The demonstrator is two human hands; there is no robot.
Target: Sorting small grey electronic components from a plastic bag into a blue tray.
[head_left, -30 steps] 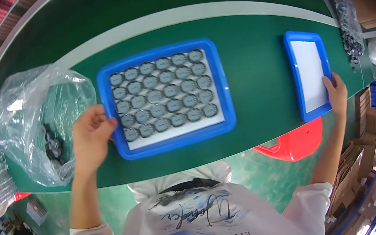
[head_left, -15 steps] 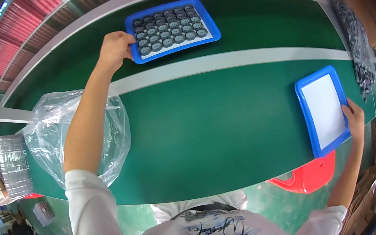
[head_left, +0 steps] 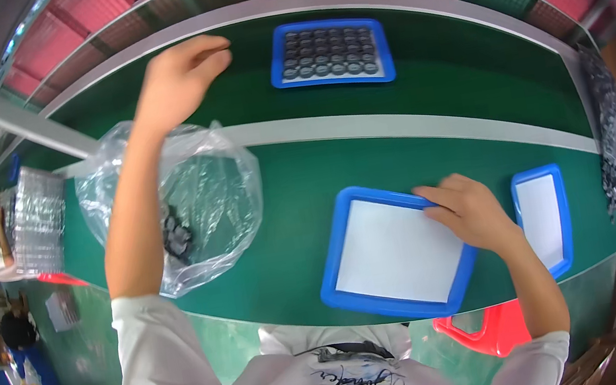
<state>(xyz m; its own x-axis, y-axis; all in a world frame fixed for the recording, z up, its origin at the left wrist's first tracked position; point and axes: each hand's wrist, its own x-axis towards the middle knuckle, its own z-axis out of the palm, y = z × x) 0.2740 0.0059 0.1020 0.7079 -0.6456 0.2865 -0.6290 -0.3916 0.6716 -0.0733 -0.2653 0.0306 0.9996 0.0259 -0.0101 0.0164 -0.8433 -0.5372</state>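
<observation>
A long green work surface [head_left: 299, 186] with a pale stripe running along it fills the view, backed by a grey rail and racks of red and green bins.

The right hand [head_left: 468, 211] lies on the right-hand rim of an empty blue tray [head_left: 394, 251] with a white floor; its fingers [head_left: 437, 194] are spread flat over the upper right corner and rim, pressing on the tray rather than curled around it. The tray sits directly under and to the left of those fingers, near the front edge of the surface. Just beyond the hand on its right lies a second, narrower empty blue tray [head_left: 544, 218], close to the wrist but not touched.

The left hand [head_left: 181, 79] is raised over the far part of the surface, fingers loosely bent and holding nothing. To the right of its fingertips, well apart, lies a filled blue tray [head_left: 331, 52] packed with rows of dark round parts. Below the left forearm sits a clear plastic bag [head_left: 200, 197] with a small heap of dark parts inside.

Farther left stands a stack of clear blister trays [head_left: 35, 224]. A dark bundle [head_left: 609, 137] lies along the right end.
</observation>
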